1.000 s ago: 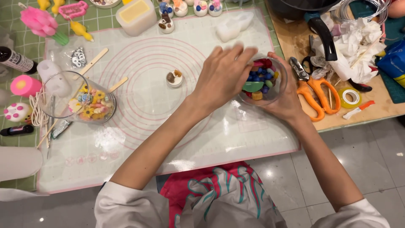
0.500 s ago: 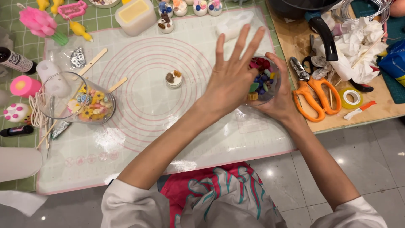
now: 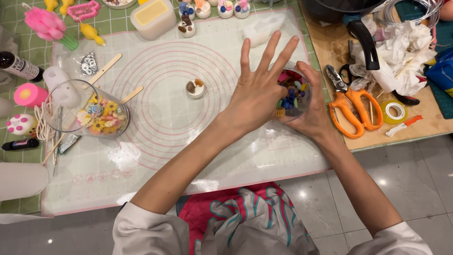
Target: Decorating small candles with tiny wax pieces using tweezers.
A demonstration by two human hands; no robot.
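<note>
Seen from above, a person works at a bench (image 3: 28, 52) covered by a translucent white mat with pink concentric rings (image 3: 155, 137). The right hand (image 3: 314, 111) cups a small clear glass bowl (image 3: 293, 94) from the side and underneath, its fingers wrapped closed around the glass. The bowl sits tilted at the right edge of the mat, filled with small coloured pieces (image 3: 290, 92) in blue, red, green and yellow. The left hand (image 3: 257, 92) lies across the bowl's left side and mouth, palm down, with its fingers (image 3: 273, 47) spread wide open and straight, gripping nothing that can be seen.

Just right of the bowl, on a wooden board (image 3: 330, 47), lie orange-handled scissors (image 3: 354, 106), with a roll of tape (image 3: 392, 111) beyond them. Near the middle of the mat stands a tiny white cup (image 3: 194, 88). Well apart at the left, a larger clear glass bowl (image 3: 85, 111) lies tipped, holding small yellow flower shapes, with wooden sticks (image 3: 106, 68) beside it. A pink flower-shaped piece (image 3: 45, 23) rests at the far left corner.
</note>
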